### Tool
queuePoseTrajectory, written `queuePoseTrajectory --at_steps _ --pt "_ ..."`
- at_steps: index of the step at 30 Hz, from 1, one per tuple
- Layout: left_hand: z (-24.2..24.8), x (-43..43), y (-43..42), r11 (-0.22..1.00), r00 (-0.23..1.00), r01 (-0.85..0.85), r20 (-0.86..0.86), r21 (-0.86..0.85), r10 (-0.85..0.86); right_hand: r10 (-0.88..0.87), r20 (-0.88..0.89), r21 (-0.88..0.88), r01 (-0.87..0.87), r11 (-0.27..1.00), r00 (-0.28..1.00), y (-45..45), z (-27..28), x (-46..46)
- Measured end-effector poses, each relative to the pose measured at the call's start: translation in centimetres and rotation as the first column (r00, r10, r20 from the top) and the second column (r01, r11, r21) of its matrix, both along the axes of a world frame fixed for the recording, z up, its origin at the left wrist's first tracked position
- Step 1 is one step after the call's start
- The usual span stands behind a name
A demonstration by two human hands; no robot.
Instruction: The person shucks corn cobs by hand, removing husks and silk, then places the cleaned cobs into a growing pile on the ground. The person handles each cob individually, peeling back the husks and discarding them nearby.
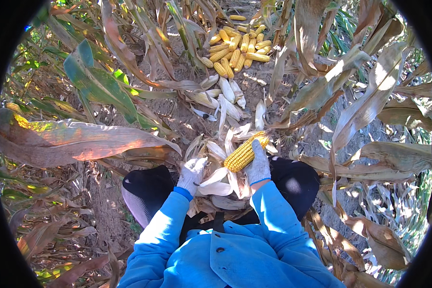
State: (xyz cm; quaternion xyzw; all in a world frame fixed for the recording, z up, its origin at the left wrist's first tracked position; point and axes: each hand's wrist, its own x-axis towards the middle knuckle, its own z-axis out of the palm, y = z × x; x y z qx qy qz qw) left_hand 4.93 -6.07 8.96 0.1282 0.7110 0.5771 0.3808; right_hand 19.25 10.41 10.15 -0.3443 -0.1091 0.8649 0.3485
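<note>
My right hand, in a grey-white knit glove, grips a husked ear of yellow corn by its upper right part; the ear lies tilted across the space between my knees. To its left, my left hand, in a matching glove, has its fingers curled, and whether it pinches something small cannot be told. Pale dry corn husks lie below and around the ear. Farther ahead on the ground is a pile of husked yellow corn ears. Several ears in pale husks rest between that pile and my hands.
Dry and partly green corn leaves and stalks crowd both sides, with a large brown leaf reaching in from the left and curled dry leaves at the right. Bare soil shows between the plants. My bent knees flank the husks.
</note>
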Motion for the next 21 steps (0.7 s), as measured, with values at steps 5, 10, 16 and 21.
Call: queuePoseTrajectory --at_steps 5,10,16,21 --pt "0.8 2.7 2.2 0.863 0.774 0.462 -0.382 -0.204 -0.504 -0.007 0.009 0.192 0.005 0.981 1.000 -1.0 0.2 -0.4" --pt "-2.2 3.5 3.7 0.910 0.907 0.415 -0.089 0.020 -0.412 0.048 -0.074 0.175 -0.034 0.984 0.996 -1.5 2.1 -1.2" --pt "-1.2 5.8 5.3 0.735 0.728 0.500 -0.237 -0.457 -0.643 0.209 0.097 0.313 -0.229 0.922 0.973 -1.4 1.3 -1.4" --pt "-4.6 5.6 3.9 0.842 0.784 0.478 -0.309 -0.252 -0.538 0.265 0.192 0.343 -0.318 0.884 0.945 -1.2 2.8 -2.5"
